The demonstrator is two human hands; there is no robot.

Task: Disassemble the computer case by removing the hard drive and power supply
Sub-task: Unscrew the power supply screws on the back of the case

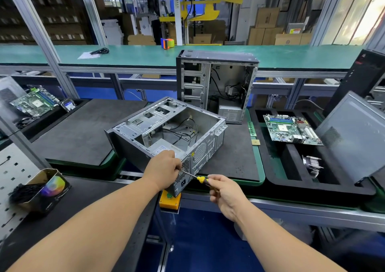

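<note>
The left hand covers the near top corner of the computer case, and the screwdriver tip is lost behind its fingers — whether it sits in a screw cannot be told. The power supply inside the case shows only a strip of its labelled top; the label print is too small to read. The right hand hides most of the screwdriver handle. Left of the case, a motherboard is blurred, and the pegboard is cut by the picture's edge. Right of the case, a grey side panel runs past the edge.
</note>
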